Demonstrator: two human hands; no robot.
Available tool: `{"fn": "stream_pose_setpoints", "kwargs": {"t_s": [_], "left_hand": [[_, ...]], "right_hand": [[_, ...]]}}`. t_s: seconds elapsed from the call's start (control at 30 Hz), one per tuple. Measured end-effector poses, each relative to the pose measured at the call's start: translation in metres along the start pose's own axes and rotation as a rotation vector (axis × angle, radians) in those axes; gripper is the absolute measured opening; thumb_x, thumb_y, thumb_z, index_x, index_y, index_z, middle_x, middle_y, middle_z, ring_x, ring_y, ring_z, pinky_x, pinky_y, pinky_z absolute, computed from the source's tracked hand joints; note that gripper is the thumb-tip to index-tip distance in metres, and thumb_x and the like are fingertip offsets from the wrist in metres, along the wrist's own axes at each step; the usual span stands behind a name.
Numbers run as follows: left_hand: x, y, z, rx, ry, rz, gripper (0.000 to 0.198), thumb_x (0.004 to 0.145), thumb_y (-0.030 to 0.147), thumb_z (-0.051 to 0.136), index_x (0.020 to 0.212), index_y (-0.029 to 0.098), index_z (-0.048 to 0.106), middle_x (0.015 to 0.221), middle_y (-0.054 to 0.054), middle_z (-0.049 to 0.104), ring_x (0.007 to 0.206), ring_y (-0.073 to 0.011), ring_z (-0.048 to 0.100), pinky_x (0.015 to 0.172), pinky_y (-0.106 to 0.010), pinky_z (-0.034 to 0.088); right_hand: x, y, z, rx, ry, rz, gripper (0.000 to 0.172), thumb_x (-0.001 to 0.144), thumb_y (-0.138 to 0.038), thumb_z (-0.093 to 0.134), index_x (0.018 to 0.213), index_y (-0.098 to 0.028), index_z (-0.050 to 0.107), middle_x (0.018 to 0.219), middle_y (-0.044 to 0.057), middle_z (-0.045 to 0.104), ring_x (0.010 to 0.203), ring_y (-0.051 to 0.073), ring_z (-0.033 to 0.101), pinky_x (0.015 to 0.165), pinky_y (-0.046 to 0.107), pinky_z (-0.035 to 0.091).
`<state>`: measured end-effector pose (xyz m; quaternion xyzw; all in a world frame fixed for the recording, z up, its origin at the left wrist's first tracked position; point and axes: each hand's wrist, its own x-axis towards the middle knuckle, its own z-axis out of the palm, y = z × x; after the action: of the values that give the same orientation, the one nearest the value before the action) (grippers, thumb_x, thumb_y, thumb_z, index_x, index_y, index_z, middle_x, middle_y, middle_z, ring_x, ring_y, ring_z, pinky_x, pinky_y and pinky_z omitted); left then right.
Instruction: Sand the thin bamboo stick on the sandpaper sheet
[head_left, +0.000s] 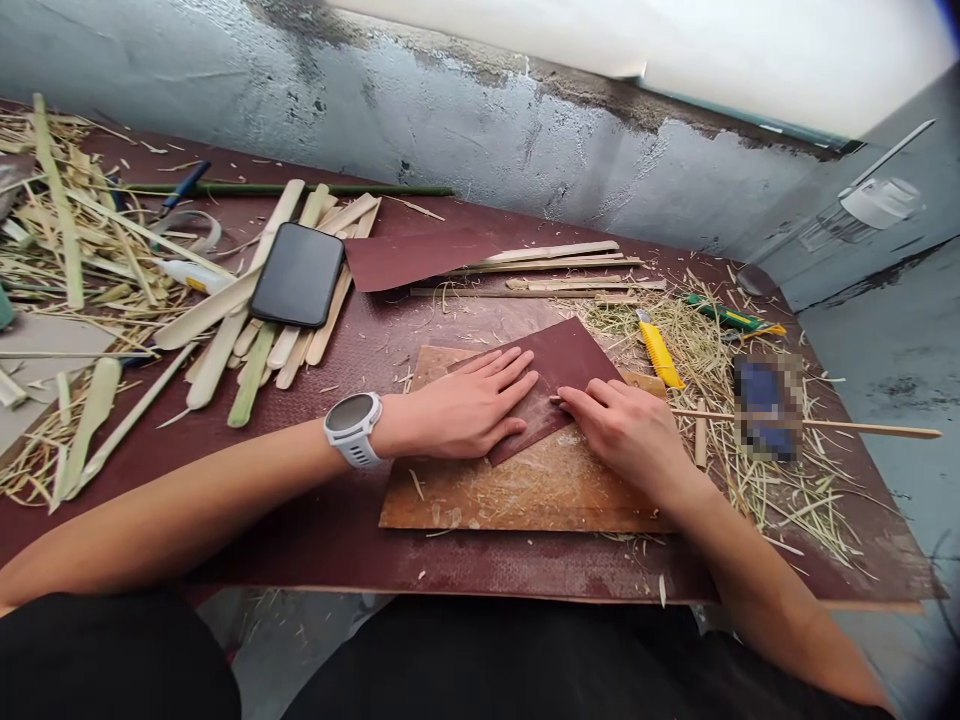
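Observation:
My left hand lies flat, fingers stretched out, on a dark red sheet of sandpaper that rests on a wooden board. My right hand presses down on the sandpaper's right edge with fingers together; a thin bamboo piece shows just at its fingertips, pressed to the sheet. A white watch is on my left wrist.
Several flat bamboo sticks and a black phone lie at the left. A second sandpaper sheet and bamboo slats lie behind. A yellow utility knife, shavings and a thin stick are at the right.

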<state>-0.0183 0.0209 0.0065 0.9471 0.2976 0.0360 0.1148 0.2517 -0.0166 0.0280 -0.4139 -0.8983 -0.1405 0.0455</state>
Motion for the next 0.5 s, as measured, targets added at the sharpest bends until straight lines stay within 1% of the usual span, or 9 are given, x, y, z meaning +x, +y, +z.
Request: {"fn": "stream_pose_setpoints", "kwargs": {"t_s": [0.17,0.27,0.37,0.43,0.5], "left_hand": [[0.0,0.006,-0.001,0.001,-0.009,-0.026,0.087,0.108,0.067,0.037,0.164,0.0,0.033,0.174,-0.027,0.016,0.165,-0.0386,0.014,0.135,-0.05,0.015],[0.0,0.006,0.0,0.013,-0.001,-0.019,0.088,0.107,0.068,0.037,0.164,0.001,0.033,0.174,-0.027,0.016,0.165,-0.0378,0.014,0.136,-0.049,0.015],[0.0,0.004,0.0,0.024,0.02,-0.018,0.088,0.106,0.069,0.038,0.163,0.002,0.036,0.173,-0.027,0.019,0.164,-0.0385,0.017,0.135,-0.049,0.017],[0.0,0.004,0.0,0.029,0.03,-0.013,0.088,0.106,0.069,0.039,0.162,0.002,0.037,0.173,-0.027,0.02,0.164,-0.0387,0.019,0.135,-0.05,0.018],[0.0,0.004,0.0,0.035,0.033,-0.002,0.088,0.106,0.07,0.038,0.162,0.002,0.036,0.173,-0.027,0.021,0.164,-0.0385,0.019,0.135,-0.049,0.019]], "right_hand": [[0.0,0.0,0.001,-0.058,-0.01,-0.036,0.038,0.103,-0.017,0.06,0.139,-0.023,0.07,0.085,0.002,0.064,0.075,0.019,0.051,0.07,0.034,0.032],[-0.001,-0.008,-0.003,-0.098,-0.019,-0.05,0.038,0.102,-0.014,0.06,0.138,-0.021,0.071,0.086,0.003,0.064,0.075,0.019,0.05,0.069,0.034,0.032],[-0.004,-0.023,-0.009,-0.103,-0.019,-0.108,0.038,0.101,-0.012,0.059,0.137,-0.016,0.071,0.087,0.005,0.064,0.076,0.02,0.049,0.07,0.035,0.034],[-0.006,-0.029,-0.012,-0.061,-0.019,-0.136,0.037,0.101,-0.014,0.06,0.137,-0.017,0.07,0.09,0.006,0.065,0.078,0.02,0.049,0.07,0.035,0.034],[-0.007,-0.029,-0.012,-0.029,-0.03,-0.131,0.037,0.102,-0.015,0.059,0.138,-0.019,0.07,0.093,0.006,0.066,0.081,0.021,0.05,0.071,0.035,0.035]]}}
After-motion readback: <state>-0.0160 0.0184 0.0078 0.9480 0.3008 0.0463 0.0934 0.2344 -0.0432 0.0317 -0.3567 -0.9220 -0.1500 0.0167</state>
